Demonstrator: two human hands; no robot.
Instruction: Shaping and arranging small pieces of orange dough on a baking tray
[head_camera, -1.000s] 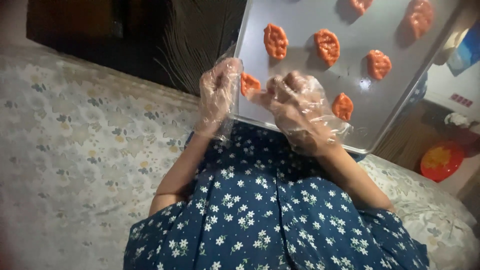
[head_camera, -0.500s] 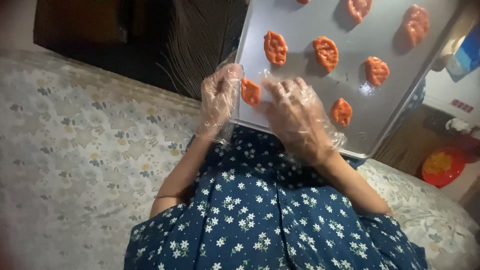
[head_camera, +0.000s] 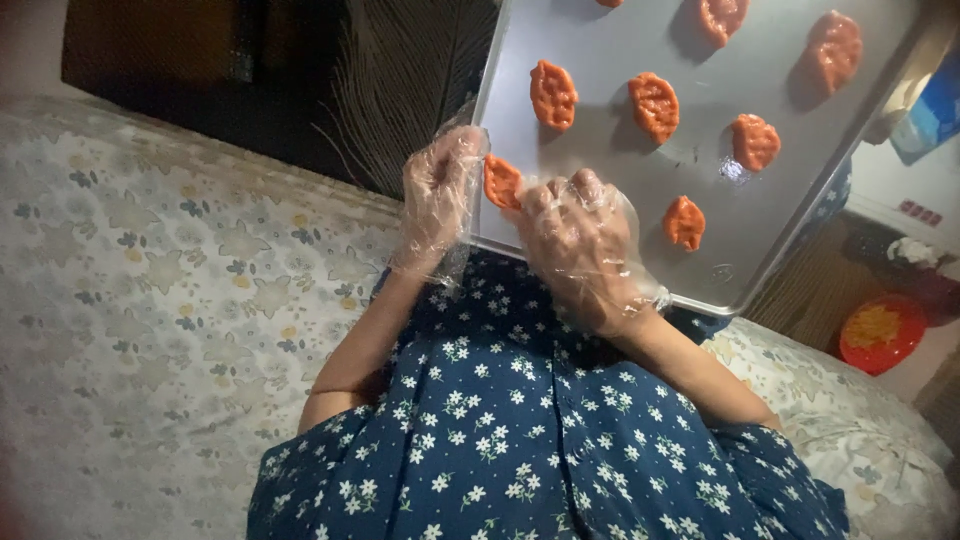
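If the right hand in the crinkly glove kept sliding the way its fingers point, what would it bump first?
Most likely the orange leaf-shaped dough piece held between the two hands. The right hand points its fingertips up across the metal tray, and that piece lies right at them. Depth is hard to judge.

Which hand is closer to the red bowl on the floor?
The right hand. It rests over the tray's near edge, on the red bowl's side; the left hand is farther away, past the orange piece.

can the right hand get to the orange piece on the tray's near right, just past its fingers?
Probably yes. The right hand rests at the tray edge, and bare tray lies between it and that orange piece; nothing stands between them.
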